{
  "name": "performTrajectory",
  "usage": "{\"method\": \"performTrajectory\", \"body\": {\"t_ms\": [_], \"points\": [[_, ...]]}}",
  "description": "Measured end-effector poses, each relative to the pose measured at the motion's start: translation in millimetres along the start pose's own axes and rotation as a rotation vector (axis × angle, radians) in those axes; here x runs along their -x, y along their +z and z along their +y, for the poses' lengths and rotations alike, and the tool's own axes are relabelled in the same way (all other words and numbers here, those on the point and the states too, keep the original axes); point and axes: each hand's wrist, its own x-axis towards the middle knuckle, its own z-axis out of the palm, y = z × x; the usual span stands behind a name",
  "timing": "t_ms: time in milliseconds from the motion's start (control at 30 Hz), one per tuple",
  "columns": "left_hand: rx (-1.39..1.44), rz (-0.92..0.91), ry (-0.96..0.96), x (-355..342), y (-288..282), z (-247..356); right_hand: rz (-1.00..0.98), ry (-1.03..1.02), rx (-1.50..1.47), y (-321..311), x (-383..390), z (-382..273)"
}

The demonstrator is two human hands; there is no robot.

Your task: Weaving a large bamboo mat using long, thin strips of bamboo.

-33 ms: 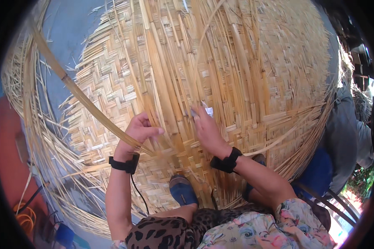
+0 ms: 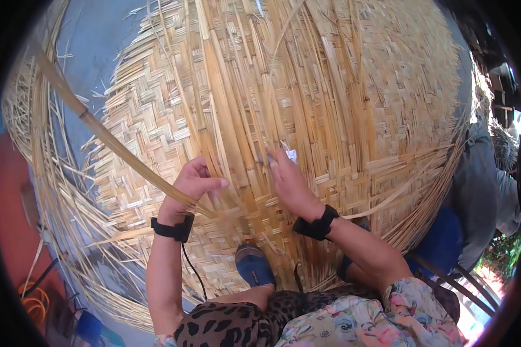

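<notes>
A large mat [image 2: 405,87] of flat bamboo strips in a zigzag weave spreads in front of me. Several loose strips [image 2: 228,110] run lengthwise over its middle. My left hand [image 2: 194,184] is closed, thumb and fingers curled about a thin strip near the mat's centre. Across that wrist passes a long bamboo strip [image 2: 121,147], arching up to the far left. To the right, my right hand [image 2: 289,182] is closed on something mostly hidden; a small greyish piece shows at its fingertips. A small white scrap [image 2: 292,156] shows beside its fingers.
Long unwoven ends [image 2: 69,214] fan out along the left edge over a blue-grey floor [image 2: 92,34]. My blue shoe [image 2: 253,269] rests on the mat. At the right, a person in grey clothing [image 2: 474,179] is beside a blue object [image 2: 440,243]. An orange coil [image 2: 36,306] lies lower left.
The long arching strip has shifted slightly left and down at its upper part. Both hands stay in nearly the same place.
</notes>
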Motion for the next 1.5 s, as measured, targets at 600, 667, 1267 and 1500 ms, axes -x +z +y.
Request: {"method": "performTrajectory", "body": {"t_ms": [600, 667, 1267, 1500], "points": [[0.265, -0.048, 0.16, -56, 8, 2, 0.076, -0.039, -0.043, -22, -7, -10], [0.243, -0.087, 0.047, -64, 3, 14, -0.741, 0.05, 0.08, -41, -31, -13], [-0.021, 0.543, 0.206, -3, -16, 20, -0.852, 0.358, -0.21, -45, -56, -6], [0.418, 0.824, 0.146, 92, -17, -48, -0.879, 0.297, -0.014, -36, -60, -4]]}}
